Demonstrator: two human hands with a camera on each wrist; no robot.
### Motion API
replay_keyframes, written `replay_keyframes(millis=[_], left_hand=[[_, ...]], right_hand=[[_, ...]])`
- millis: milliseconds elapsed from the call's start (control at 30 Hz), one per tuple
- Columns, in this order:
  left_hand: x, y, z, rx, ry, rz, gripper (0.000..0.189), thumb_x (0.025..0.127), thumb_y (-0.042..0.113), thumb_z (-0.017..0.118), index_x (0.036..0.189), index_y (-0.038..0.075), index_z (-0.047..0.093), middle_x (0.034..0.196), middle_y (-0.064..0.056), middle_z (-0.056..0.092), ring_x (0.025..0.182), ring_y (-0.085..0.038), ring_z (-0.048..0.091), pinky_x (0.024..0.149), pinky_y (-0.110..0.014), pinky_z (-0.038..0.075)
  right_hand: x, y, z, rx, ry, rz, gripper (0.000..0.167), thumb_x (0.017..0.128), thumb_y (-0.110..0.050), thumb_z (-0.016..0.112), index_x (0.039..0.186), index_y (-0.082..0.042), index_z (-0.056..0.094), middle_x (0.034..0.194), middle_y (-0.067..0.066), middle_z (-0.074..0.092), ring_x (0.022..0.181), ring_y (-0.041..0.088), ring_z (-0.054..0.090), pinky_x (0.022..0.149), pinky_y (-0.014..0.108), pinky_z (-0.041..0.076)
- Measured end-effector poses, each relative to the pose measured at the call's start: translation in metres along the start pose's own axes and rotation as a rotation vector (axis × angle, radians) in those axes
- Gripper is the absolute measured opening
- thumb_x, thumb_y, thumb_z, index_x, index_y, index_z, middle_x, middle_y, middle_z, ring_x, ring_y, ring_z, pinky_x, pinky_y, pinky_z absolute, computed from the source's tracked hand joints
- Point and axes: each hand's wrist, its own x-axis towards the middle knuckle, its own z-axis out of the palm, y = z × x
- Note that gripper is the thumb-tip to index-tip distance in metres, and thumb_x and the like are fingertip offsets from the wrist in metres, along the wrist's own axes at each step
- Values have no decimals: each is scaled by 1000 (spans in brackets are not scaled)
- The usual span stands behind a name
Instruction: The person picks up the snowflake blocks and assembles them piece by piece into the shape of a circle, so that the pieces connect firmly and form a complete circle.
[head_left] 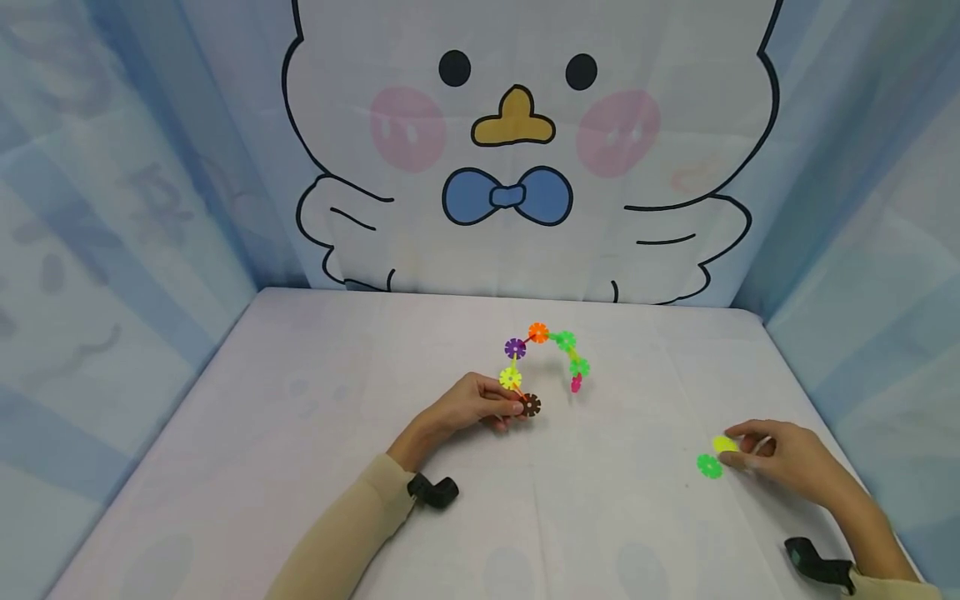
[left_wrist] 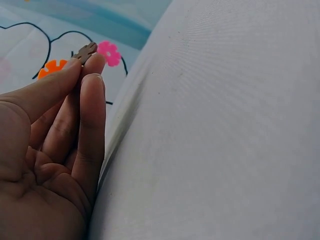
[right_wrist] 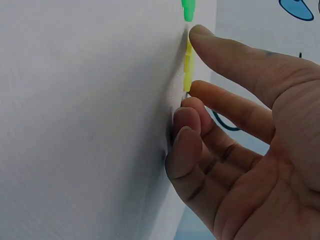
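My left hand (head_left: pixel 476 402) pinches a brown notched disc (head_left: pixel 531 405) between thumb and fingers, above the table. From it a curved chain of interlocking snowflake discs arches away, with a yellow disc (head_left: pixel 511 378), a purple disc (head_left: pixel 515 348), an orange disc (head_left: pixel 538 333) and green discs (head_left: pixel 566 341), ending in a pink disc (head_left: pixel 576 383). Other discs in the chain stand edge-on. At the right, my right hand (head_left: pixel 791 457) has thumb and index finger at opposite edges of a loose yellow disc (right_wrist: pixel 188 70), low at the tabletop. Beside it lies a loose green disc (head_left: pixel 709 466).
A pale cloth covers the table (head_left: pixel 360 350). Behind it hangs a curtain with a cartoon face and a blue bow tie (head_left: pixel 507 196). Blue patterned curtains (head_left: pixel 112 250) close off both sides. Black wrist cameras (head_left: pixel 433 492) sit on both wrists.
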Motion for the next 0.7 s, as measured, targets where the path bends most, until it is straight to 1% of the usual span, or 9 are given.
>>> replay_keyframes(millis=[200, 433, 567, 700], left_hand=[[0, 0, 0, -14, 0, -8, 23, 98, 7, 75, 113, -10, 75, 102, -21, 81, 67, -8, 71, 65, -22, 62], [0, 1, 0, -16, -8, -5, 23, 98, 6, 75, 114, -10, 75, 105, -23, 81, 67, -8, 71, 66, -22, 62], [0, 0, -1, -16, -11, -4, 23, 98, 7, 75, 114, -9, 75, 105, -23, 81, 68, -8, 71, 66, -22, 62], [1, 0, -1, -13, -10, -4, 23, 98, 8, 75, 114, -9, 75, 105, -22, 81, 68, -8, 71, 67, -22, 62]], right_hand=[[1, 0, 2, 4, -5, 12, 37, 93, -30, 83, 117, -3, 77, 91, 0, 68, 70, 0, 54, 60, 24, 45], [2, -3, 2, 40, 6, 14, 33, 92, -27, 84, 112, -3, 73, 95, 3, 68, 73, -1, 57, 61, 23, 47], [2, -6, 2, 57, 2, 25, 32, 92, -25, 84, 113, -4, 70, 96, 5, 70, 75, 3, 61, 61, 23, 48], [3, -9, 1, 94, -16, 51, 27, 94, -16, 81, 114, -2, 69, 98, 9, 72, 76, 9, 64, 59, 24, 52]])
